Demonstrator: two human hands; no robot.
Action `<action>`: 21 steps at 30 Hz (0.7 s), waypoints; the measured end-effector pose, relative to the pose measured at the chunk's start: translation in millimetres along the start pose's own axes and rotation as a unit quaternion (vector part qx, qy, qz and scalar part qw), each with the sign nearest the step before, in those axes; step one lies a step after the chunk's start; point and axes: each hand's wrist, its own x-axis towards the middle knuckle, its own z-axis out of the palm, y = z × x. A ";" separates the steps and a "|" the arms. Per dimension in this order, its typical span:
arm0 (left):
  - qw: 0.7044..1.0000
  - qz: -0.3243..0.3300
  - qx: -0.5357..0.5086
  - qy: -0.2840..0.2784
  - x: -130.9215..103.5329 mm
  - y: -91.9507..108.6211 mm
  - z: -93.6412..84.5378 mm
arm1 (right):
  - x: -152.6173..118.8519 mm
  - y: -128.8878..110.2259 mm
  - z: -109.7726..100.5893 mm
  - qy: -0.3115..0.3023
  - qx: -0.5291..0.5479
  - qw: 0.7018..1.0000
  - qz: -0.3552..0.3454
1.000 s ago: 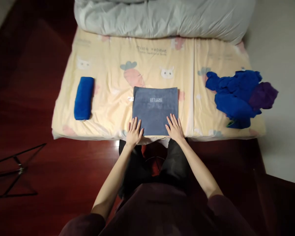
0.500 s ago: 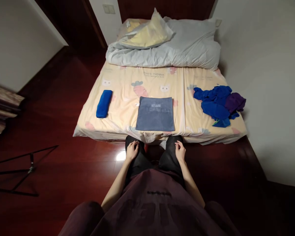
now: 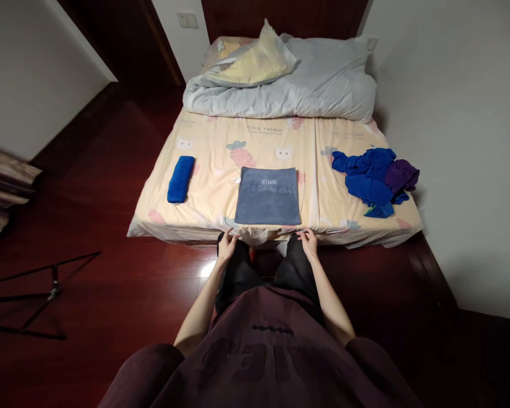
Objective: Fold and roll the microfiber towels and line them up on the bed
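- At the near edge of the bed (image 3: pixel 212 207), midway along its width, a flat, nearly square grey-blue cloth (image 3: pixel 267 204) lies on the patterned yellow sheet, its white lettering towards the far side and upside down from the person's seat.
- A small white tag (image 3: pixel 237 180) sticks out from the cloth's left edge.
- The left hand (image 3: pixel 228 246) hovers or rests over the left knee, just short of the cloth's near left corner, fingers loosely spread and slightly bent; whether they touch the bed edge I cannot tell.
- The right hand (image 3: pixel 308 243) is over the right knee near the cloth's near right corner, fingers relaxed and parted, pointing inward.
- Both hands are well apart from each other, with the near edge of the cloth between and just beyond them.
- Well to the left lies a neatly folded blue towel (image 3: pixel 181 179), long and narrow.
- Well to the right sits a crumpled blue heap (image 3: pixel 368 184), with a purple cloth (image 3: pixel 402 174) bunched against its right side.
- Across the far end stretches a rumpled pale grey quilt (image 3: pixel 323 85).
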 end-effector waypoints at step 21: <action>0.977 -0.151 -0.151 0.007 68.7 31.7 10.6 | 53.1 -25.3 13.9 -0.020 0.034 0.993 0.113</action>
